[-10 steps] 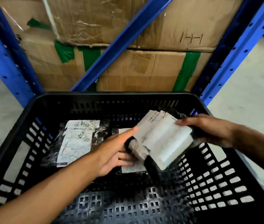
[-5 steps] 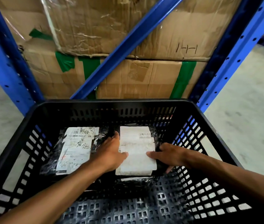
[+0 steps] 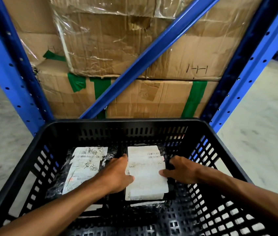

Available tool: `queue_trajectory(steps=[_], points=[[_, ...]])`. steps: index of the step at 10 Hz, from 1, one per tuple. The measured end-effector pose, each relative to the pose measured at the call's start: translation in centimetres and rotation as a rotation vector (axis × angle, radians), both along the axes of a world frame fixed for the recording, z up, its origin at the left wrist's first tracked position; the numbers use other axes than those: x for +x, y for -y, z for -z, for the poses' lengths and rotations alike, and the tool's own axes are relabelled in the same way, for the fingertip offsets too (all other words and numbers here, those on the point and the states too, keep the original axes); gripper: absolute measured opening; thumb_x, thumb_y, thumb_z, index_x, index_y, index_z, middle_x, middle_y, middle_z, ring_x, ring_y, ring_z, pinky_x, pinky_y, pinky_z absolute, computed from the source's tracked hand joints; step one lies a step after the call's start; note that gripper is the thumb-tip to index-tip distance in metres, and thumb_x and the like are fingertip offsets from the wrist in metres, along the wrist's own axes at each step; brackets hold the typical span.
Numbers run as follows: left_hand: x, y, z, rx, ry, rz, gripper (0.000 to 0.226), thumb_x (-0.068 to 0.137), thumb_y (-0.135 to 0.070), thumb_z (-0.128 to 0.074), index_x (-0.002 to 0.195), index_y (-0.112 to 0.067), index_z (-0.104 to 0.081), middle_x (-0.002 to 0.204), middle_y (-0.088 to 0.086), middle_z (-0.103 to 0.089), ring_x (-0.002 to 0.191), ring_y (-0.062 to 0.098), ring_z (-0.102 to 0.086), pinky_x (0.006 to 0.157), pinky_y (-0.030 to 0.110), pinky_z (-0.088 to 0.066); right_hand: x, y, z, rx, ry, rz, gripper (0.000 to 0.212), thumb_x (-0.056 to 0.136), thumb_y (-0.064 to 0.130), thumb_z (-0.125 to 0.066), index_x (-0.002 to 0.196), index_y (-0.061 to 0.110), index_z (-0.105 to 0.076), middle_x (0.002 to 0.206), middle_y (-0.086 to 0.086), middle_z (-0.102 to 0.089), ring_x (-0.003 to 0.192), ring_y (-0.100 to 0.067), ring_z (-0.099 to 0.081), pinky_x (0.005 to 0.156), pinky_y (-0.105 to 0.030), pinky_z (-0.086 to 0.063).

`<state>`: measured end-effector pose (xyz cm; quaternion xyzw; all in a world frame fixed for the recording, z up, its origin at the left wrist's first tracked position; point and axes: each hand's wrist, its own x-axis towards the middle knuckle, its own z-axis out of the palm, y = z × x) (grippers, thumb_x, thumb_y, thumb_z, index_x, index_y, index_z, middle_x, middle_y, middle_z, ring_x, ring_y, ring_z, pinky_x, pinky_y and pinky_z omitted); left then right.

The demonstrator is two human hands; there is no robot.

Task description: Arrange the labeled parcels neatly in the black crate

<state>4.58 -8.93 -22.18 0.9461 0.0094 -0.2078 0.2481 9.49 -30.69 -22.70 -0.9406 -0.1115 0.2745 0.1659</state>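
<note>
The black crate (image 3: 121,124) stands in front of me, its slotted walls and floor in view. A black parcel with a white label (image 3: 146,174) lies flat near the middle of the crate floor. My left hand (image 3: 117,176) presses on its left edge and my right hand (image 3: 181,170) holds its right edge, thumb on the label. It rests on top of another parcel whose white edge (image 3: 145,203) shows beneath. To the left lies a second black parcel with a crumpled white label (image 3: 83,169), touched by neither hand.
Blue metal rack uprights (image 3: 3,65) and a diagonal brace (image 3: 145,55) stand right behind the crate. Stacked cardboard boxes with green tape (image 3: 152,97) fill the rack. Grey concrete floor (image 3: 257,126) lies to both sides. The crate's near half shows bare floor.
A second ago both hands held the parcel tilted above the crate floor. It now lies flat on the stack, with both hands at its edges. My view has shifted slightly upward.
</note>
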Motion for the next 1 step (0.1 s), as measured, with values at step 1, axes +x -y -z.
queue_trajectory(steps=[1], points=[[0.30, -1.57, -2.98, -0.012, -0.020, 0.093, 0.060, 0.084, -0.038, -0.063, 0.139, -0.021, -0.043, 0.137, 0.000, -0.053, 0.120, 0.018, -0.053, 0.100, 0.032, -0.045, 1.09, -0.13, -2.70, -0.133, 0.018, -0.122, 0.041, 0.086, 0.058, -0.051, 0.081, 0.019, -0.061, 0.077, 0.006, -0.054, 0.079, -0.016, -0.052, 0.066, -0.027, -0.041]])
